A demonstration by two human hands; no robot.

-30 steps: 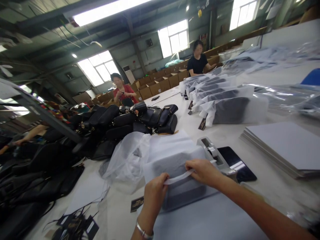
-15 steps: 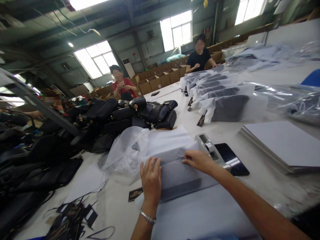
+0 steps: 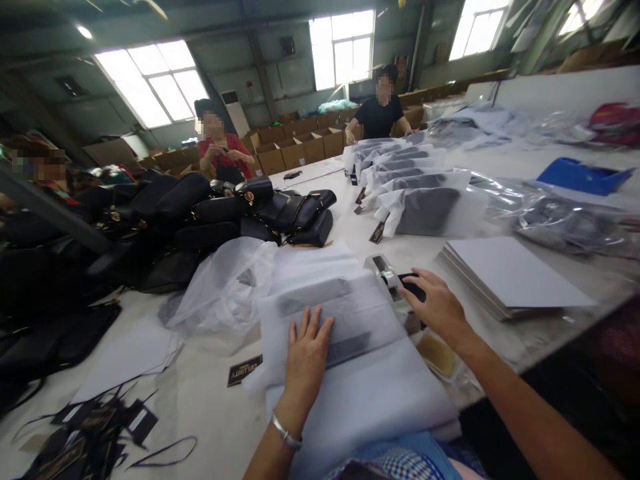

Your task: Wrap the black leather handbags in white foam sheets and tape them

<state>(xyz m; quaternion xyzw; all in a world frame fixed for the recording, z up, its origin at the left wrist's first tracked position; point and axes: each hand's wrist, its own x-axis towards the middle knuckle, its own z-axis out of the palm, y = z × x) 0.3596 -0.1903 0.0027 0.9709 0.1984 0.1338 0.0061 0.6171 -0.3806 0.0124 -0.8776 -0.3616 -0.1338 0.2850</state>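
Here, left grip (image 3: 307, 350) splayed flat on wrapped bundle (image 3: 353, 317); right grip (image 3: 441, 310) at tape dispenser (image 3: 381, 268), closure unclear.

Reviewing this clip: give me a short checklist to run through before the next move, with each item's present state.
1. Left hand steadying the wrapped parcel: ok, spread on top.
2. Right hand near the tape dispenser: ok, beside it.
3. Tape in the right fingers: cannot tell, no strip clearly shows.
4. Tag outside the wrapping: ok, on the table left of the parcel.
5. Wrapping secured: cannot tell, no tape distinguishable.
6. Board stack apart from the right hand: ok.
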